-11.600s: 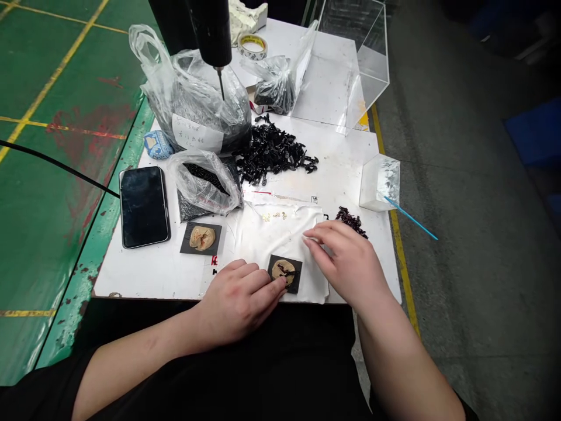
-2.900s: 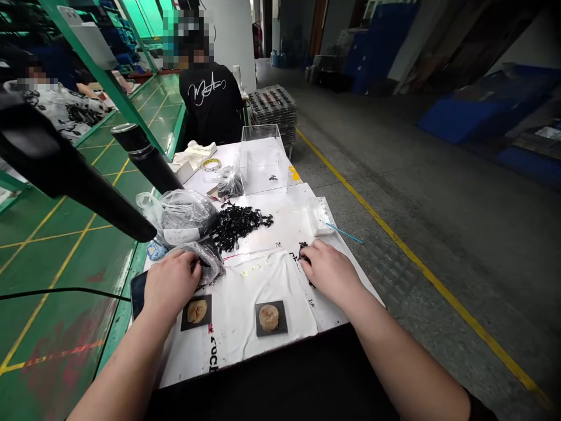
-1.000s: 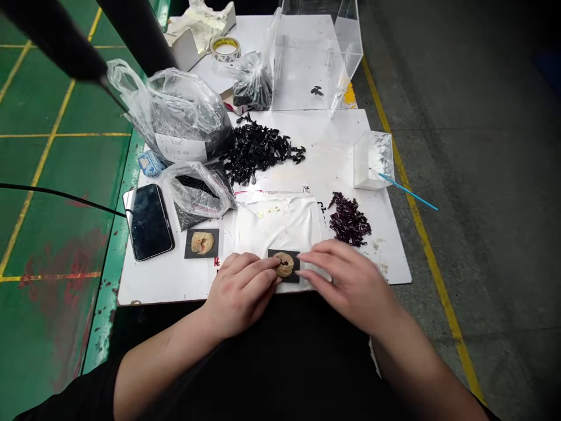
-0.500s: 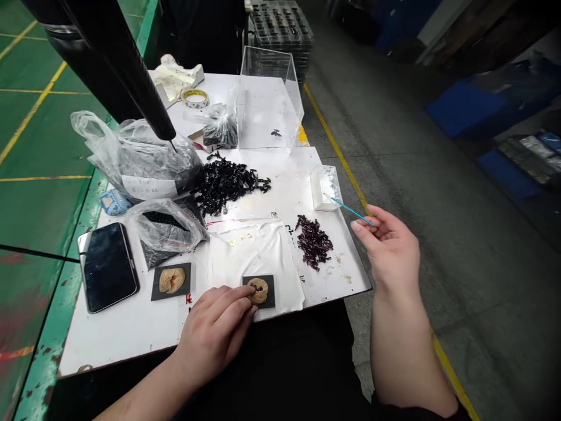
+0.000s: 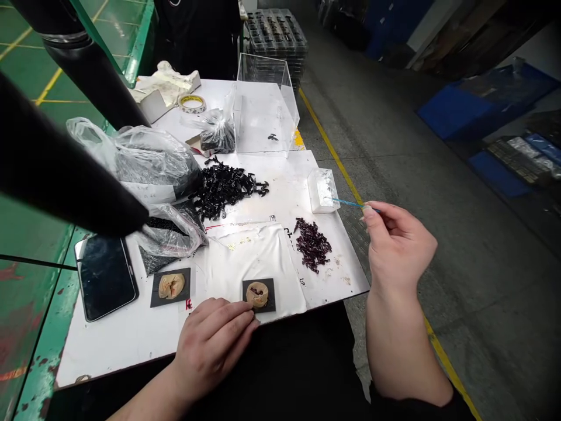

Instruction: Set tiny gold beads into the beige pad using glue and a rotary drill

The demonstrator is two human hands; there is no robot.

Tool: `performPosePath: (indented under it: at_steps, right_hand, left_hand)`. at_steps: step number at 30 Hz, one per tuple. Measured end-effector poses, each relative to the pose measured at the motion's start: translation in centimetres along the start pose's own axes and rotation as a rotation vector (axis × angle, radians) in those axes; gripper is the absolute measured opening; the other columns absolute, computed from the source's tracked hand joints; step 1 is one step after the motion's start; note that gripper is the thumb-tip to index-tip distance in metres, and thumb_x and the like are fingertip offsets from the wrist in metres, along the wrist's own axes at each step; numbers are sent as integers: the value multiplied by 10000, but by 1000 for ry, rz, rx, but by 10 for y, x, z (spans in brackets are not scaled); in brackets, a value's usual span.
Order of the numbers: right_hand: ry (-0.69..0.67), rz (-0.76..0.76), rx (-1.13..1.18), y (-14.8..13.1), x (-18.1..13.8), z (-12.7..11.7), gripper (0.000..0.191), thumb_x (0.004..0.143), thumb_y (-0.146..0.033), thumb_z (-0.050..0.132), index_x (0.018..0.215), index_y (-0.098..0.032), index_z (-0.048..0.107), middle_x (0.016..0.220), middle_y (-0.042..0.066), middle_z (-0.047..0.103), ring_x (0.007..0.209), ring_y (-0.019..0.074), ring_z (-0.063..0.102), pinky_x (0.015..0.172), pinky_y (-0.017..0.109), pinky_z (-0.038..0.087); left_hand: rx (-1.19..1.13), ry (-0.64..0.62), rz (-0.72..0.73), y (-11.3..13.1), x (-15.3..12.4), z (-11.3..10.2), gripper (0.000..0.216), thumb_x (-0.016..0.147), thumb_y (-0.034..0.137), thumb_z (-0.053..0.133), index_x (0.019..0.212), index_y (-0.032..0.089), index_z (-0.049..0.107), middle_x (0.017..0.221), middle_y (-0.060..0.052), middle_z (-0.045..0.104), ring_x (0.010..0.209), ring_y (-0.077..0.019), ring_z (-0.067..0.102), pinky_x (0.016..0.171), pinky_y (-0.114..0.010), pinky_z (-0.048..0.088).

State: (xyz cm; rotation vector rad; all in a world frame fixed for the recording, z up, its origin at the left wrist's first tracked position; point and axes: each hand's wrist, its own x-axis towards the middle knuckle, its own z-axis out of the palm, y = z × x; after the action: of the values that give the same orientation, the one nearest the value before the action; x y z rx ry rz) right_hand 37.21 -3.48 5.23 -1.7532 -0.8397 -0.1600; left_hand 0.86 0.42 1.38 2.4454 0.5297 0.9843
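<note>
In my right hand is a thin blue stick, pinched between thumb and forefinger. Its far tip reaches the small clear box with white stuff in it. My left hand lies at the table's near edge, its fingers pressed together over the lower left corner of a dark square pad. A round tan putty lump sits on this pad, with a small dark red piece on top. Another dark pad with a similar tan lump lies to the left.
Dark red pieces are heaped on the right, black pieces farther back. Plastic bags, a phone, a tape roll and a clear acrylic box stand around. A black arm-like tube hangs at left.
My left fingertips have slid off the putty lump toward the pad's corner, uncovering the dark red piece. My right hand has tilted, and the blue stick lies flatter. The view has shifted slightly.
</note>
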Motion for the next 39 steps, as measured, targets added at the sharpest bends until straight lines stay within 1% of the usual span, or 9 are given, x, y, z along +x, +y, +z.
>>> performPosePath:
  at_steps: [5, 10, 16, 22, 25, 28, 30, 35, 39]
  right_hand:
    - [20, -13, 11, 0, -2, 0, 253, 971, -458, 861, 1122, -257, 885, 1067, 49, 849, 948, 209, 784, 897, 399, 654]
    - [101, 7, 62, 1, 0, 3, 257, 934, -441, 897, 1104, -248, 888, 967, 31, 837, 808, 185, 748, 792, 366, 631]
    - [129, 29, 97, -1, 2, 7, 284, 904, -445, 912, 1075, -221, 879, 925, 30, 822, 769, 183, 734, 757, 373, 629]
    - [319, -16, 146, -7, 8, 1, 200, 879, -373, 936, 1026, -253, 873, 855, 40, 785, 670, 223, 688, 632, 416, 575]
    - [357, -50, 197, -15, 8, -7, 126, 893, -369, 921, 992, -317, 864, 895, 43, 771, 623, 219, 635, 540, 411, 483]
    - [291, -37, 335, -25, 2, -17, 60, 899, -355, 913, 936, -354, 867, 866, 24, 719, 584, 175, 566, 476, 356, 328]
    - [177, -13, 412, -29, -6, -23, 56, 888, -360, 918, 901, -388, 871, 806, 9, 674, 568, 165, 531, 478, 347, 301]
    - [-196, -76, 440, -22, -33, -27, 135, 846, -412, 943, 960, -461, 892, 785, 21, 732, 589, 243, 598, 541, 471, 496]
    - [-327, -91, 450, -18, -56, -23, 167, 838, -362, 974, 984, -382, 895, 853, 19, 804, 711, 262, 729, 689, 508, 623]
  left_hand:
    - [9, 6, -33, 1, -1, 3, 220, 995, 48, 772, 1159, 187, 727, 1086, -94, 842, 856, -203, 765, 768, -365, 605]
    - [-27, 14, -72, 4, -1, 1, 169, 1001, 39, 677, 1084, 186, 680, 1023, -97, 801, 848, -204, 746, 767, -364, 607]
    - [-8, -12, -21, 1, 0, 2, 219, 1006, 56, 731, 1190, 175, 731, 1096, -105, 835, 869, -211, 766, 774, -368, 600]
    - [7, 18, -44, 0, 0, 6, 186, 1000, 64, 789, 1119, 191, 721, 1032, -71, 833, 804, -184, 750, 733, -334, 572]
    - [10, 18, -53, 1, 0, 6, 184, 1004, 58, 785, 1113, 184, 708, 1023, -72, 823, 813, -180, 741, 738, -332, 564]
    - [31, 13, -70, 1, -2, 6, 207, 1010, 68, 783, 1164, 183, 706, 1081, -83, 831, 854, -185, 736, 774, -343, 576]
    - [49, 1, -83, 0, -4, 8, 240, 1022, 95, 783, 1231, 187, 709, 1156, -95, 838, 898, -194, 742, 809, -355, 592]
    - [88, -53, -102, -2, -6, 10, 220, 1056, 166, 749, 1268, 215, 714, 1324, -101, 832, 977, -212, 771, 860, -378, 621]
    - [107, -71, -83, -2, -6, 9, 197, 1055, 184, 741, 1246, 228, 717, 1383, -85, 826, 981, -219, 780, 845, -388, 613]
